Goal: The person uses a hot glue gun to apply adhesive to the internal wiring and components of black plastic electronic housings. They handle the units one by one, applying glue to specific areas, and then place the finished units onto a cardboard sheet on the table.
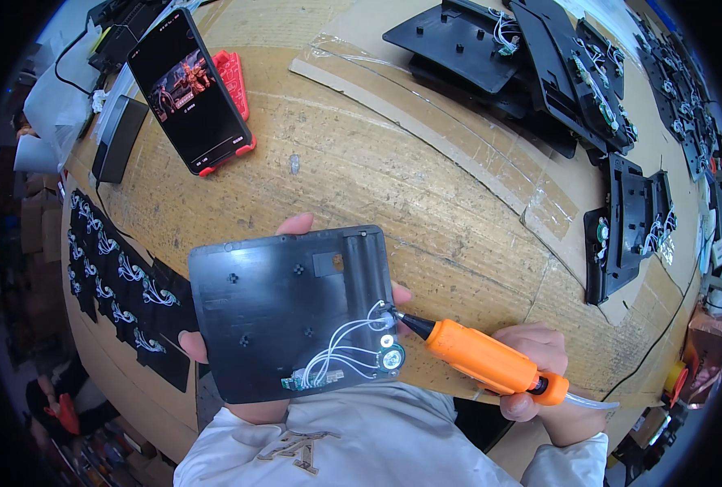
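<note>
Right hand (pixel 536 365) gripping orange tool (pixel 483 361), tip against black panel (pixel 288 312).

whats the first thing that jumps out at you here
The bright orange tool in the right hand stands out first, low and right of centre, its dark tip touching the white wires on a black plastic panel that the left hand holds from beneath. Next is the phone in a red case at upper left, screen lit, and stacked black panels along the upper right of the cardboard-covered table.
</note>
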Available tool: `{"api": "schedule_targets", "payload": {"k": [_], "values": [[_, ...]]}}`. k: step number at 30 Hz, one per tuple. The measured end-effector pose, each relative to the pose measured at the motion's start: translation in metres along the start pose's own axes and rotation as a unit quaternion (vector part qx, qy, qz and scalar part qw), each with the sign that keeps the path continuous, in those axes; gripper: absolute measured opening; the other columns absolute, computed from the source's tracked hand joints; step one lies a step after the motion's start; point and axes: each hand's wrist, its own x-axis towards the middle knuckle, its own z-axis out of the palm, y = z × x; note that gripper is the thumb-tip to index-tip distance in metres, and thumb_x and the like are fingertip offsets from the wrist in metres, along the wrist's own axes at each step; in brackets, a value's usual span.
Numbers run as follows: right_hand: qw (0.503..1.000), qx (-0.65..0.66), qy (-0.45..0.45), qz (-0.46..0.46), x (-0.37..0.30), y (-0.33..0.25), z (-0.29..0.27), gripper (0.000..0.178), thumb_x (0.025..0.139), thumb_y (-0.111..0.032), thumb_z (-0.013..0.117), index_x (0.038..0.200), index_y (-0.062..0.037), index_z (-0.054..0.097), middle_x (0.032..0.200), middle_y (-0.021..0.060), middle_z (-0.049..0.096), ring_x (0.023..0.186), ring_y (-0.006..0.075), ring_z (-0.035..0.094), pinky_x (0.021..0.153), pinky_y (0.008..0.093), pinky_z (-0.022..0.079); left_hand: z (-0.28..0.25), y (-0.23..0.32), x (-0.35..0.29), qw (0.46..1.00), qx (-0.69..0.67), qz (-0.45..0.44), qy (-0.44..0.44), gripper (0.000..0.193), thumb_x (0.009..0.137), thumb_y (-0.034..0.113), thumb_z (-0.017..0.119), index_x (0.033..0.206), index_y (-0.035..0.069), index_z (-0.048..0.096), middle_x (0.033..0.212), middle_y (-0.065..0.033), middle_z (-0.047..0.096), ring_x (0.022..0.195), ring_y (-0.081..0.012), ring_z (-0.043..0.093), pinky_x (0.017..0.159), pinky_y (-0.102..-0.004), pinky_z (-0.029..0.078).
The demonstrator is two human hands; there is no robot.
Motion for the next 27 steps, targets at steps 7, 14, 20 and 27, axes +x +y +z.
{"api": "schedule_targets", "payload": {"k": [7,14,20,27], "values": [[1.0,0.016,-0.007,-0.005,0.003,-0.002,0.0,0.045,0.085,-0.043,0.071,0.083,0.0013,0.064,0.066,0.0073,0.061,0.051,0.0229,0.06,0.046,0.0298,0.046,0.007,0.0,-0.007,1.0,0.013,0.019,-0.002,0.117,0.072,0.074,0.068,0.156,0.013,0.016,0.145,-0.0401,0.03,0.118,-0.068,0.042,0.086,-0.0729,0.047],[0.999,0.029,0.002,-0.029,0.002,0.003,0.001,0.046,0.086,-0.043,0.069,0.081,0.002,0.063,0.066,0.0087,0.062,0.05,0.0234,0.06,0.045,0.0299,0.046,-0.002,0.002,-0.008,0.999,0.013,-0.017,-0.029,0.118,0.069,0.069,0.074,0.157,0.019,0.014,0.146,-0.0405,0.028,0.121,-0.0673,0.04,0.088,-0.074,0.045],[0.998,0.043,0.0,-0.034,0.002,0.004,0.002,0.046,0.086,-0.044,0.069,0.079,0.0015,0.062,0.065,0.0091,0.062,0.05,0.0235,0.061,0.045,0.0298,0.046,-0.007,0.0,-0.004,0.996,-0.036,-0.042,-0.076,0.122,0.066,0.066,0.079,0.157,0.02,0.011,0.144,-0.0414,0.028,0.124,-0.0634,0.039,0.093,-0.07,0.045],[1.0,-0.001,0.013,-0.005,0.005,-0.003,0.005,0.054,0.091,-0.053,0.056,0.071,-0.0027,0.055,0.058,0.0068,0.058,0.044,0.0237,0.056,0.045,0.0313,0.048,-0.007,-0.004,-0.005,0.993,-0.056,-0.053,-0.085,0.127,0.063,0.062,0.084,0.157,0.021,0.008,0.143,-0.0424,0.029,0.129,-0.0588,0.039,0.098,-0.0652,0.045]]}}
